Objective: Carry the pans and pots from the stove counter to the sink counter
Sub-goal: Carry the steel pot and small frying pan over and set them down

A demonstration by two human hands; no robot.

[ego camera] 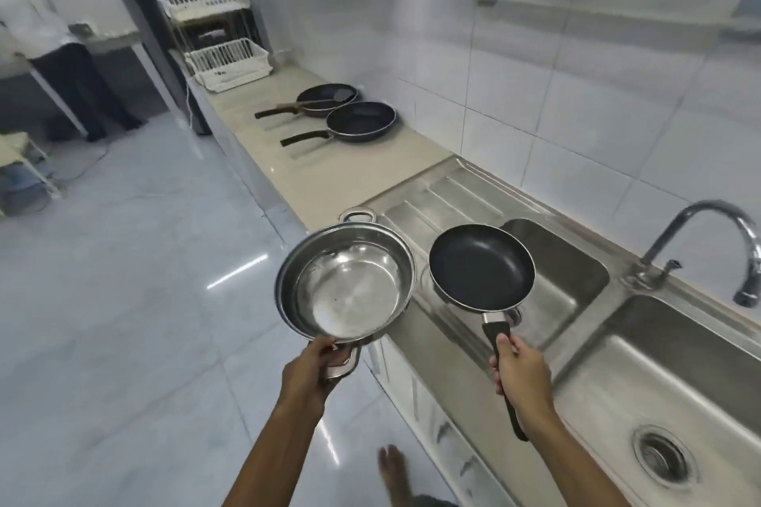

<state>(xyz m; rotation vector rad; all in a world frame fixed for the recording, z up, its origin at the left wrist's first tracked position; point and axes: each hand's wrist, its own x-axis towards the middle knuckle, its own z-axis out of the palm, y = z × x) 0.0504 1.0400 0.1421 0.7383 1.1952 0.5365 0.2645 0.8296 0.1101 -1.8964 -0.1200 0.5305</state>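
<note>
My left hand [317,366] fingers hold the steel pot [348,284] by its loop; my right hand [521,373] grips the small black pan [482,265] (over the sink [576,280]). Keep both flat, set down gently on the tabletop [329,173]

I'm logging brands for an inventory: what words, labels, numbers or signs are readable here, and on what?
None can be read.
Steel pot in the left hand: no marking shows.
Small black frying pan in the right hand: none.
Two dark pans on the counter: too far and blurred to tell.
</note>
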